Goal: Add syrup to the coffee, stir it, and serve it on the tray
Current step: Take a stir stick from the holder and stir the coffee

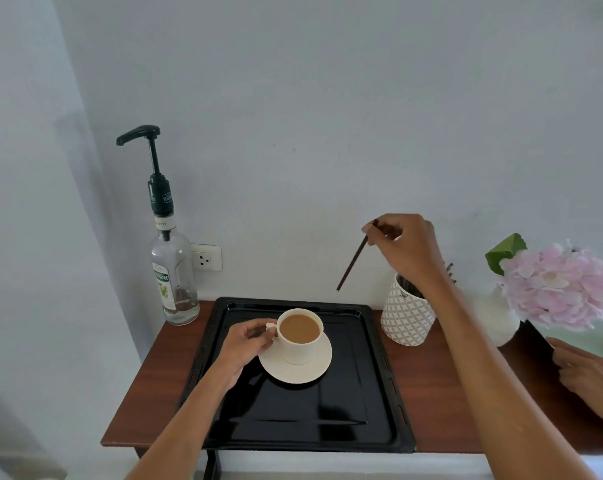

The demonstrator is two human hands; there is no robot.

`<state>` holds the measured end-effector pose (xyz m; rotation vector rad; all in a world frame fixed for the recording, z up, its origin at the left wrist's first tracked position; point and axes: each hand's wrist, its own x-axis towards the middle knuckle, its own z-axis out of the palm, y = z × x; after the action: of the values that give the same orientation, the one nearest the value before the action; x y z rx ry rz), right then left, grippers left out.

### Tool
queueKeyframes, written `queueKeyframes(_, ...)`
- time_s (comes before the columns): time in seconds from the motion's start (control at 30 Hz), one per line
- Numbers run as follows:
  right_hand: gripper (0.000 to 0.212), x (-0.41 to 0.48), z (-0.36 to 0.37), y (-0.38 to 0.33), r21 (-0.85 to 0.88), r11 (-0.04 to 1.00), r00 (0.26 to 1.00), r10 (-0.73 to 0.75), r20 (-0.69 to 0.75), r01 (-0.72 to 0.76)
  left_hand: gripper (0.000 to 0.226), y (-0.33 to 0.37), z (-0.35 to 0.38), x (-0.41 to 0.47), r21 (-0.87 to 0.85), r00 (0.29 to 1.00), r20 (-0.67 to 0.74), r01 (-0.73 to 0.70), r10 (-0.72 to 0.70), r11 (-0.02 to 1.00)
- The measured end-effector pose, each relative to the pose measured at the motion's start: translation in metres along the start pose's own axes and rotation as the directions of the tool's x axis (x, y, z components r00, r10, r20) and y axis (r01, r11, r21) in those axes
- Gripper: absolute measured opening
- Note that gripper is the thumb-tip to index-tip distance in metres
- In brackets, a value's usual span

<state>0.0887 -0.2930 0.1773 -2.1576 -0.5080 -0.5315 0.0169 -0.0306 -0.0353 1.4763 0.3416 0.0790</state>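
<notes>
My left hand [248,344] fingers pinch the handle of the full, fragile cup [300,336], while my right hand [405,245] fingers grip the light, stiff stirrer [353,261] near its top.

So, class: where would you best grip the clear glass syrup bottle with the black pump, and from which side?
Grip the clear glass syrup bottle around its straight body, from the front-right: the wall blocks the back, and the tall black pump makes the top unsteady to hold.
</notes>
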Motion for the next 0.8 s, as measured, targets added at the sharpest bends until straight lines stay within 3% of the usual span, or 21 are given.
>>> queueKeyframes(0.2, 0.018, -0.038, 0.074, 0.008, -0.043, 0.999, 0.965, 0.019, 0.26, -0.008, 0.017, -0.001, 0.0, 0.001, 0.023, 1.0, 0.0, 0.004, -0.004, 1.0)
queueKeyframes(0.33, 0.018, -0.048, 0.097, 0.015, -0.15, 0.988, 0.938, 0.024, 0.347, 0.031, 0.016, 0.0, 0.0, 0.002, 0.042, 1.0, -0.006, 0.007, -0.007, 0.999)
queueKeyframes(0.47, 0.027, -0.054, 0.105, 0.017, -0.141, 0.99, 0.896, 0.035, 0.442, 0.03, 0.016, 0.002, -0.004, 0.004, 0.083, 0.999, 0.031, -0.014, 0.012, 0.996)
queueKeyframes(0.6, 0.034, -0.055, 0.116, 0.012, -0.07, 0.997, 0.875, 0.063, 0.479, -0.034, 0.018, 0.003, -0.006, 0.005, 0.128, 0.998, 0.057, -0.032, 0.025, 0.991)
queueKeyframes(0.8, 0.03, -0.047, 0.137, -0.001, -0.016, 0.999, 0.903, -0.026, 0.428, 0.036, 0.026, 0.006, -0.011, 0.004, 0.145, 0.997, 0.075, -0.036, 0.026, 0.989)
